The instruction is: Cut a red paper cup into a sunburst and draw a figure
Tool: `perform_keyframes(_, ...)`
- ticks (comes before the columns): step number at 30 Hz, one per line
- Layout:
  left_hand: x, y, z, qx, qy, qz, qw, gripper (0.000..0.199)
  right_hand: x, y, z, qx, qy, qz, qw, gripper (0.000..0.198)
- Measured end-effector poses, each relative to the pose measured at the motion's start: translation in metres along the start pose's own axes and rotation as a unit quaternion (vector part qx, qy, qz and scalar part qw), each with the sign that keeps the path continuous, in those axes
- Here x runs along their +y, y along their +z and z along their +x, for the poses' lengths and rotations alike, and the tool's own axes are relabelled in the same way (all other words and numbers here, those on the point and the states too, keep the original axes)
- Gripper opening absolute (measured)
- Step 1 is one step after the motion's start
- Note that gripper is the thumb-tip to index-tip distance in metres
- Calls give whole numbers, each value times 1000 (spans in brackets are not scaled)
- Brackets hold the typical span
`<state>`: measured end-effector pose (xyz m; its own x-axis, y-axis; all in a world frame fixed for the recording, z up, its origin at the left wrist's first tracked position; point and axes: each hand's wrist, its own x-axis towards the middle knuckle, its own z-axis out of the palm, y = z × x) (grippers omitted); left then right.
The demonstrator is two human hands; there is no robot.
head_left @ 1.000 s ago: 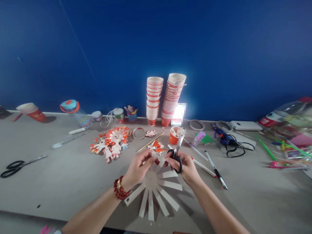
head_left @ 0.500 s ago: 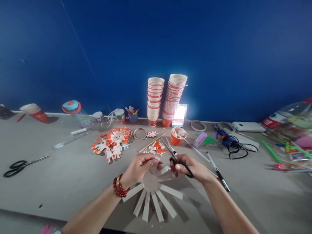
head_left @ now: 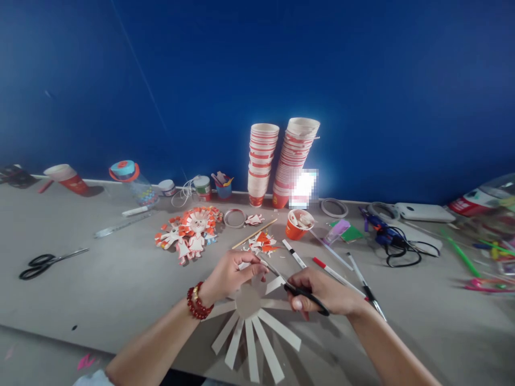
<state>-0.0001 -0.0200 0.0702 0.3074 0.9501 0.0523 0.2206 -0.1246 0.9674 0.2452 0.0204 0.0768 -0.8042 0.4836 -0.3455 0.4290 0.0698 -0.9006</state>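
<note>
A paper cup cut into strips [head_left: 248, 303] spreads out like a sun, its round base in the middle and its strips fanned out. At its far side my left hand [head_left: 235, 274] is closed, thumb and fingers pinching one of the strips. Black-handled scissors [head_left: 303, 294] are gripped in my right hand [head_left: 319, 292], and their blades point up and left to the strip at my left fingertips. How far the blades are apart I cannot tell. Red and white paper scraps [head_left: 262, 243] lie just beyond my hands.
Two tall stacks of paper cups [head_left: 263, 161] stand by the blue wall, near a cup of scraps [head_left: 299, 225]. Paper figures [head_left: 193, 230] and spare scissors [head_left: 44, 264] lie left. Markers [head_left: 333, 272], a glue gun [head_left: 384, 230] and a bottle [head_left: 478, 198] are right.
My right hand has turned the scissors, bringing the blades from pointing away over to the strip at my left fingers. The view has shifted slightly, and the fanned cup has tilted a little.
</note>
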Motion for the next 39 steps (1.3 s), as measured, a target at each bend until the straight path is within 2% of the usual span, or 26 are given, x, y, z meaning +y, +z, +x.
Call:
perform_keyframes(3, 1, -4, 0, -10, -4, 0, 1000, 34, -1, 1, 2, 1, 7, 23, 1000, 54)
perform_keyframes(10, 2, -11, -1, -77, -29, -67, 994, 39, -3, -2, 3, -16, -6, 28, 999, 56)
perform_keyframes(17, -3, -9, -1, -58, -43, -101, 992, 41, -5, 2, 1, 0, -9, 24, 1000, 56)
perform_keyframes(25, -5, -10, 0, -79, -51, -120, 988, 39, 1, 6, 4, 2, -11, 57, 998, 56)
perform_keyframes(32, -10, -12, -1, -79, -32, -118, 989, 30, -1, 10, 7, 12, 25, 103, 994, 57)
perform_keyframes(39, -6, -12, 0, -79, -9, -99, 992, 34, 3, 10, 7, 26, 20, 100, 994, 57)
